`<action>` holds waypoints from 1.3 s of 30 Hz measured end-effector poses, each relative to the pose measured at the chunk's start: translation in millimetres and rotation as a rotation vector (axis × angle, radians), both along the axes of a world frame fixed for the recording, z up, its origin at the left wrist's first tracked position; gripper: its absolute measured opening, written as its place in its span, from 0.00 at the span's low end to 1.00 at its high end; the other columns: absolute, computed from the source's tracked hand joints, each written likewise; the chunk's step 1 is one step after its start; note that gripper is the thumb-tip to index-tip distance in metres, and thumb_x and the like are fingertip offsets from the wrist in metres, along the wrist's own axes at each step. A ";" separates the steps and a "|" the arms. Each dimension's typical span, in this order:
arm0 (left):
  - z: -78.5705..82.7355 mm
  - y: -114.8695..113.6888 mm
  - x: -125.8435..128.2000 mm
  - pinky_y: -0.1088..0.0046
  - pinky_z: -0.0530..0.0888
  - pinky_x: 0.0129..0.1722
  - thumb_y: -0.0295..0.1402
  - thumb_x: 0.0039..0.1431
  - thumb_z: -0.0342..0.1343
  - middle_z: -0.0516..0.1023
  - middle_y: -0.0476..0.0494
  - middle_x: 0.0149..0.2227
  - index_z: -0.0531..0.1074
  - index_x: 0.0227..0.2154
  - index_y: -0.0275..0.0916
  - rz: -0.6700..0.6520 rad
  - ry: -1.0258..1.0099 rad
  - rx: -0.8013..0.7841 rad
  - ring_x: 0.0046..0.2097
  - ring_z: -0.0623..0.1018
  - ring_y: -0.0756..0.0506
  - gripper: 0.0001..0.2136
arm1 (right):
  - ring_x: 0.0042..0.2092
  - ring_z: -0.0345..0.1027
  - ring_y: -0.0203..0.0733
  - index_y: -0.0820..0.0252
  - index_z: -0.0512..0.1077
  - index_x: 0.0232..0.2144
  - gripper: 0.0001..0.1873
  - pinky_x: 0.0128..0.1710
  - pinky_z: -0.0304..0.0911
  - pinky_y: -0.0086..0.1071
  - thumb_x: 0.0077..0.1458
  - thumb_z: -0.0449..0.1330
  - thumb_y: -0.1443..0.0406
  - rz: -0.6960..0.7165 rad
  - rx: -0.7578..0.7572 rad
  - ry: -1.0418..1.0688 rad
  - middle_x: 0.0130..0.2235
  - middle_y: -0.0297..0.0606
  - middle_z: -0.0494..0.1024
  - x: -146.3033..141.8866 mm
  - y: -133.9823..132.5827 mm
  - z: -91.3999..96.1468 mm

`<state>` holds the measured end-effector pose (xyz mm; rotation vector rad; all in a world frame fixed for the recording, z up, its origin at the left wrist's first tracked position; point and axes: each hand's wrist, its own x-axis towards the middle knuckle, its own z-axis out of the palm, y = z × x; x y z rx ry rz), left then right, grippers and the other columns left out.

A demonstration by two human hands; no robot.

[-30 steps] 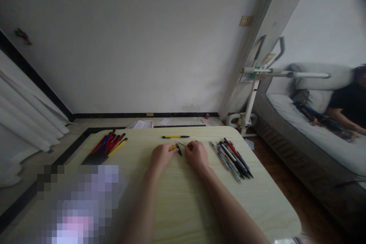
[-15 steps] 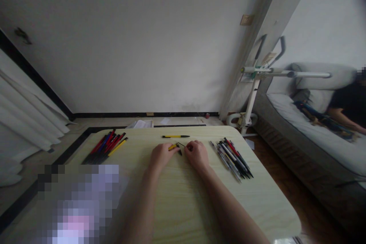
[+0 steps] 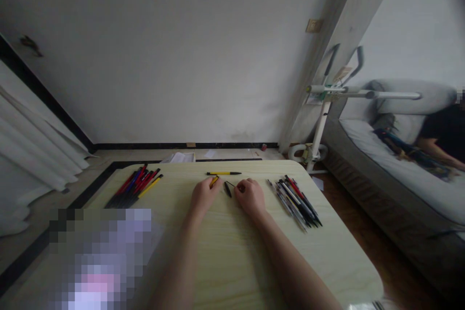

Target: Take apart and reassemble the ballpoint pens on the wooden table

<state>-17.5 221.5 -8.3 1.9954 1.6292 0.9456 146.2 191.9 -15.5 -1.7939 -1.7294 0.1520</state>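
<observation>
My left hand point(image 3: 202, 195) is closed around a short yellow pen barrel point(image 3: 214, 181), whose upper end shows above the fingers. My right hand point(image 3: 252, 196), fingers curled in a pinch, has a thin dark pen refill point(image 3: 230, 184) sticking out to the left from its fingertips. Between the two hands a black pen part point(image 3: 227, 189) lies on the table, touching neither hand. Just beyond them rests a whole yellow-and-black pen point(image 3: 224, 173), lying crosswise.
On the left of the pale wooden table point(image 3: 232, 261) is a pile of red, blue and yellow pens point(image 3: 136, 185). Clear, black and red pens point(image 3: 296, 203) lie bunched on the right. A blurred-out patch point(image 3: 105, 256) covers the near left. A person sits on the sofa point(image 3: 363, 155).
My left hand has drawn slightly left and up with the yellow barrel, away from the black pen part. My right hand stays in place with the refill.
</observation>
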 end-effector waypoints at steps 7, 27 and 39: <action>-4.6 3.6 0.6 0.79 0.61 0.24 0.45 0.51 0.47 0.70 0.49 0.24 0.67 0.31 0.39 0.084 -0.202 0.024 0.26 0.69 0.51 0.15 | 0.32 0.60 0.36 0.58 0.71 0.23 0.06 0.31 0.50 0.27 0.46 0.55 0.65 0.018 0.017 -0.006 0.26 0.36 0.68 -0.1 -0.2 -1.0; -5.0 7.8 -0.3 0.78 0.61 0.21 0.41 0.49 0.50 0.65 0.52 0.19 0.65 0.27 0.38 0.159 -0.538 0.035 0.21 0.66 0.51 0.11 | 0.28 0.61 0.35 0.61 0.70 0.18 0.15 0.29 0.49 0.27 0.51 0.50 0.62 0.019 0.042 0.002 0.23 0.37 0.69 0.3 3.4 -2.5; -7.2 8.7 -1.1 0.80 0.61 0.18 0.41 0.51 0.47 0.66 0.51 0.20 0.68 0.31 0.37 0.153 -0.588 0.004 0.20 0.65 0.52 0.13 | 0.28 0.60 0.34 0.61 0.69 0.18 0.14 0.29 0.50 0.26 0.50 0.50 0.63 0.023 0.053 0.048 0.23 0.36 0.69 0.6 3.3 -2.6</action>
